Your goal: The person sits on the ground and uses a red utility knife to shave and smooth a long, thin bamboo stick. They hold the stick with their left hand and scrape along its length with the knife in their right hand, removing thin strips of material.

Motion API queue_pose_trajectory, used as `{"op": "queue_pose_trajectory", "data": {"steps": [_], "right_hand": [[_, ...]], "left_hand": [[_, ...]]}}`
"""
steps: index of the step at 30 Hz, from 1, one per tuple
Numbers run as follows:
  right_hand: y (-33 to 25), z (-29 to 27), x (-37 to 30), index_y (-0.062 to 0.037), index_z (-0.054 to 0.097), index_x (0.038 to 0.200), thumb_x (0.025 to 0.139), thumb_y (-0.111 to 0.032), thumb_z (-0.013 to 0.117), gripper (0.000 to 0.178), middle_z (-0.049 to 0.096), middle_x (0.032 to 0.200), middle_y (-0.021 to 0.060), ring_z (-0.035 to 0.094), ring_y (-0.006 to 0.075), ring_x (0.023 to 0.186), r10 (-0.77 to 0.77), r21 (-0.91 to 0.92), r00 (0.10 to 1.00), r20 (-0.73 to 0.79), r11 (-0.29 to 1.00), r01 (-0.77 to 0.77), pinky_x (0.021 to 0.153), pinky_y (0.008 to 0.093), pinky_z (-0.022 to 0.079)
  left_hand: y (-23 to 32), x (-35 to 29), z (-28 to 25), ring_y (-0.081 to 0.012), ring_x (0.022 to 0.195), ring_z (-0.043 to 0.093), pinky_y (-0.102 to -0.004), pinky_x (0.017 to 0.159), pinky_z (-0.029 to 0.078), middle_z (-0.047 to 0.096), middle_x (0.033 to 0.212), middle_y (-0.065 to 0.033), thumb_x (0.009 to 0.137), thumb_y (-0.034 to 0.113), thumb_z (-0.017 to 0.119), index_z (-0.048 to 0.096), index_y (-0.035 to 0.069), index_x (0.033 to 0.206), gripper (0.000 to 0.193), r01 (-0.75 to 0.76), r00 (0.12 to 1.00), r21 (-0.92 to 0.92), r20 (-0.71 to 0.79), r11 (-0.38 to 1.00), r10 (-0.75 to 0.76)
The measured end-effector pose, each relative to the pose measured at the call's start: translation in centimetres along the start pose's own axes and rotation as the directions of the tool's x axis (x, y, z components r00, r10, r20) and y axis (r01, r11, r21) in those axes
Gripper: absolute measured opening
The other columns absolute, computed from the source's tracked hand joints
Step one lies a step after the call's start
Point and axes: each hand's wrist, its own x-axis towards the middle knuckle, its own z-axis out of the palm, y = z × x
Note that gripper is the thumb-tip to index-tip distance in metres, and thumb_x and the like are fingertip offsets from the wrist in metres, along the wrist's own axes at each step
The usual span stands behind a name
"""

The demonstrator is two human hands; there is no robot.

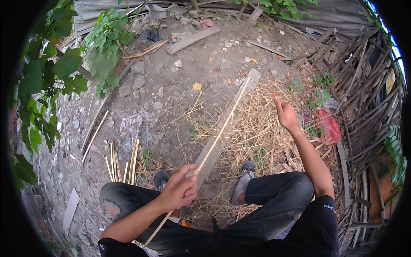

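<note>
A long, thin, pale bamboo strip (225, 122) slants across the middle of the head view. My left hand (179, 188) is closed around its lower part, and the tail end runs back past my thigh. Beneath the strip, a flat grey wooden board (210, 172) lies on the ground between my feet. My right hand (287, 113) is raised off to the right, above a heap of straw-like shavings (265, 128). Its fingers are curled in and the thumb points up, with a small red spot at the tip. Whatever those fingers hold, if anything, is hidden.
Several split bamboo sticks (133, 160) stand by my left knee. Another stick (95, 137) lies farther left among stones. Leafy vines (55, 77) hang at the left. A red plastic bag (329, 126) and a large pile of wood strips (364, 94) are at the right.
</note>
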Motion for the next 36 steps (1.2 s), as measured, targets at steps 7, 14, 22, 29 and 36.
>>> {"op": "queue_pose_trajectory", "data": {"steps": [7,14,22,29,36], "right_hand": [[-10.5,-0.1,-3.3,0.0020,0.070,0.082,0.107,-0.053,0.051,0.063,0.060,0.061,0.0204,0.062,0.0331,0.059,-0.350,0.154,0.826,0.441,0.937,0.314,0.062,0.0451,0.049],[-18.4,1.3,-10.6,-0.0027,0.073,0.093,0.106,-0.047,0.055,0.050,0.063,0.064,0.0211,0.065,0.0411,0.061,-0.570,0.351,0.566,0.596,0.818,0.455,0.062,0.0490,0.051],[-18.0,2.9,-9.4,-0.0085,0.077,0.103,0.104,-0.055,0.053,0.053,0.072,0.077,0.0219,0.071,0.0438,0.075,-0.384,0.037,0.656,0.649,0.878,0.478,0.071,0.0523,0.057],[-12.6,3.9,-1.9,0.0003,0.071,0.078,0.106,-0.066,0.039,0.079,0.064,0.060,0.0192,0.069,0.0347,0.062,-0.113,-0.121,0.890,0.441,0.976,0.184,0.064,0.0522,0.055],[2.6,-1.7,3.4,0.0040,0.067,0.073,0.105,-0.066,0.039,0.082,0.066,0.068,0.0259,0.068,0.0394,0.067,0.153,-0.073,0.987,-0.058,0.985,-0.157,0.069,0.0510,0.053]], "left_hand": [[0.3,2.7,0.5,-0.0058,0.049,0.036,-0.0225,0.044,0.029,0.042,0.070,0.0019,0.113,0.022,0.047,0.036,0.012,0.150,0.040,-0.191,0.963,0.078,-0.181,0.979,0.202],[0.6,3.5,0.5,-0.0041,0.051,0.036,-0.0229,0.046,0.029,0.042,0.068,0.0050,0.112,0.019,0.049,0.036,0.007,0.148,0.041,-0.248,0.942,0.166,-0.188,0.954,0.277],[-0.6,2.6,0.1,-0.0035,0.053,0.041,-0.0239,0.048,0.031,0.044,0.065,0.0065,0.110,0.017,0.052,0.037,0.004,0.147,0.042,-0.188,0.955,0.206,-0.192,0.960,0.228],[-2.0,1.7,0.2,-0.0036,0.051,0.036,-0.0247,0.047,0.029,0.039,0.062,0.0069,0.111,0.016,0.050,0.036,0.007,0.150,0.043,-0.177,0.956,0.458,-0.131,0.871,0.263],[-1.9,-0.9,1.4,-0.0100,0.062,0.060,-0.0312,0.059,0.046,0.066,0.071,-0.0078,0.105,0.020,0.059,0.045,0.010,0.148,0.046,-0.186,0.982,0.726,0.154,0.662,0.107]]}}
